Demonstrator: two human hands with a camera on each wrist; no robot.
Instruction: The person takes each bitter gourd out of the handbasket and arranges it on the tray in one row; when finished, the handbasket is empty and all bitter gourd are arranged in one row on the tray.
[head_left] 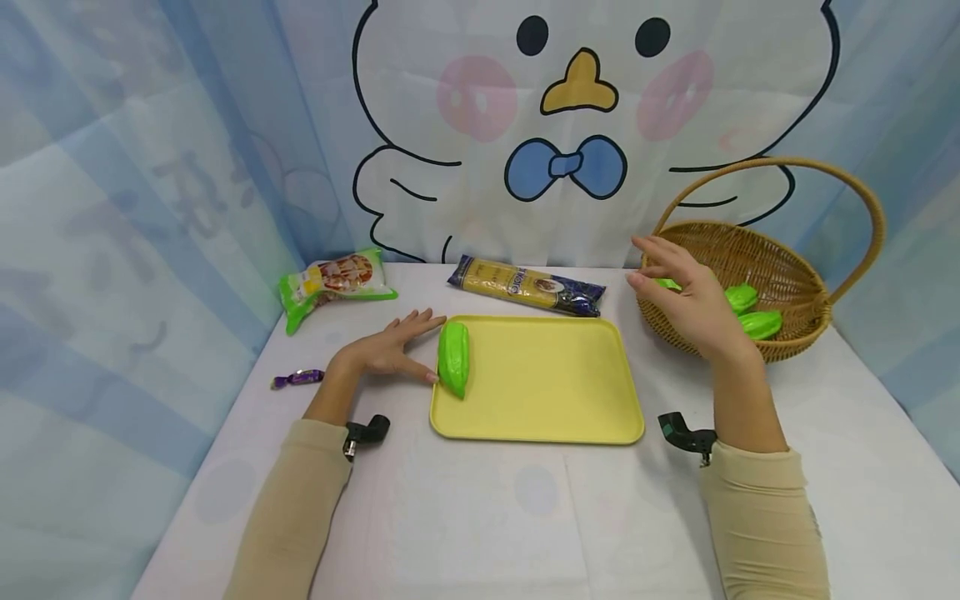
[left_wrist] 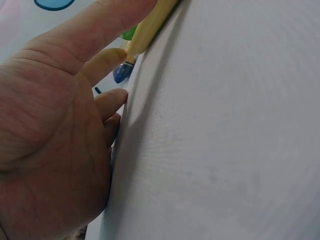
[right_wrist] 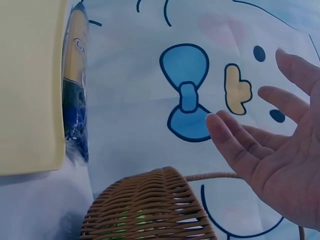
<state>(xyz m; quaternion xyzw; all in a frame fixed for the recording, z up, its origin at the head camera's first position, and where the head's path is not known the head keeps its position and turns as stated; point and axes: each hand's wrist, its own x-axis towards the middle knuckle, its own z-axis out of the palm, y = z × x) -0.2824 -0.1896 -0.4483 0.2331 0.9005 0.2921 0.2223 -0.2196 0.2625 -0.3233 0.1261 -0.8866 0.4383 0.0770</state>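
Observation:
A green ridged star fruit (head_left: 453,358) lies lengthwise on the left end of the yellow tray (head_left: 551,379). Beside that end rests my left hand (head_left: 386,346), fingers spread and thumb extended, with fingertips at the tray's left edge; whether they touch it I cannot tell. Over the left rim of the wicker basket (head_left: 750,242) my right hand (head_left: 693,300) is raised, its fingers loosely bent and nothing held. More green star fruits (head_left: 760,325) lie inside the basket, partly hidden by that hand. The right wrist view shows the right palm (right_wrist: 295,165) bare.
Behind the tray lies a yellow-and-blue packet (head_left: 525,285). A green-and-white snack bag (head_left: 341,283) sits at the back left, and a small purple wrapped candy (head_left: 297,378) is left of my left wrist. The basket's tall handle (head_left: 862,192) arches up at the right. A printed curtain stands behind.

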